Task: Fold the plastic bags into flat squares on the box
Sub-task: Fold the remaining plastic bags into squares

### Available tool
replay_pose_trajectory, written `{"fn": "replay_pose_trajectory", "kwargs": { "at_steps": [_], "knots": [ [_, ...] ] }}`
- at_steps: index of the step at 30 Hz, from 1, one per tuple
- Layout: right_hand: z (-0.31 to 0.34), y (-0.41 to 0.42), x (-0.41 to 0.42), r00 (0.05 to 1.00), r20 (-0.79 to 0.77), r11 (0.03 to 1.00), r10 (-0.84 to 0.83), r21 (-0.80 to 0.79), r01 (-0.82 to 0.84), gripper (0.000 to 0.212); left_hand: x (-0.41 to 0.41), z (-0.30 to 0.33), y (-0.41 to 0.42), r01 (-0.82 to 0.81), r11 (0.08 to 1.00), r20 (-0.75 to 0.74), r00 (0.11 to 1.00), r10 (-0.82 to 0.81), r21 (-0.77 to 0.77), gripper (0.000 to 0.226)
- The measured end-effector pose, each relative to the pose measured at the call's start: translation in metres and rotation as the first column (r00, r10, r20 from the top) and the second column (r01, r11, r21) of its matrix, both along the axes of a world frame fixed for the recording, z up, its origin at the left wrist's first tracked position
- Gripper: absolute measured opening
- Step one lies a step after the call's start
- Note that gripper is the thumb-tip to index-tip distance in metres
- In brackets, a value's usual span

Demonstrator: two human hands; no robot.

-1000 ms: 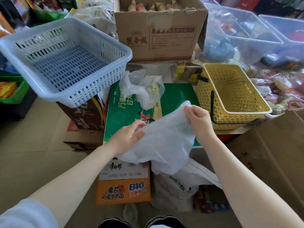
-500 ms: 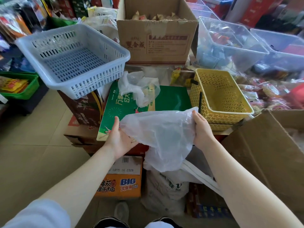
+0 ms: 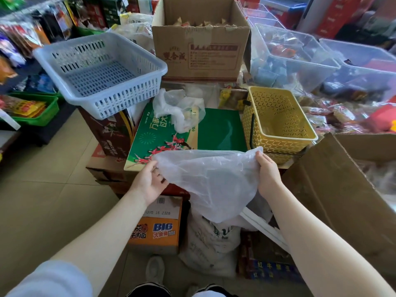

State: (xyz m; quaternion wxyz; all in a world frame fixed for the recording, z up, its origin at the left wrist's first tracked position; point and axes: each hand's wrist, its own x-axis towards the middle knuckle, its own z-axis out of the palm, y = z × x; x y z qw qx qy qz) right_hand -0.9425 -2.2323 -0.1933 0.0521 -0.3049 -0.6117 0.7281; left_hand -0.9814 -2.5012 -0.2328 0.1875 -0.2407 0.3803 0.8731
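Left hand (image 3: 150, 181): forearm extended, fingers pinching in a grip. Right hand (image 3: 267, 174): forearm extended, fingers curled in a grip.

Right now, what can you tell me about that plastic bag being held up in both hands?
The plastic bag is thin, translucent, whitish film, wrinkled and unfolded. It is stretched by its top edge between the left hand and the right hand, each with a pinching grip at one end. The rest sags to a loose point below. It hangs at the near edge of the green box, not laid flat on it.

Bright, even daylight, soft shadows — wide-angle bowing at the edges, far shelves and corners blurred.
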Motion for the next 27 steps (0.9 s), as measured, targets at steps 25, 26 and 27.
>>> {"fn": "replay_pose_trajectory", "kwargs": {
  "at_steps": [25, 26, 27],
  "knots": [
    [0.024, 0.005, 0.016, 0.992, -0.114, 0.985, 0.061, 0.165, -0.042, 0.012, 0.020, -0.056, -0.024, 0.547, -0.089, 0.526, 0.731, -0.435, -0.833, 0.039],
    [0.026, 0.001, 0.016, 0.984, -0.116, 0.967, 0.136, 0.233, -0.106, 0.014, 0.023, -0.048, -0.018, 0.499, -0.168, 0.511, 0.704, -0.493, -0.850, 0.037],
    [0.028, -0.005, 0.016, 0.969, -0.123, 0.939, 0.215, 0.299, -0.170, 0.018, 0.025, -0.036, -0.009, 0.380, -0.207, 0.430, 0.723, -0.541, -0.901, 0.033]
  ]
}}
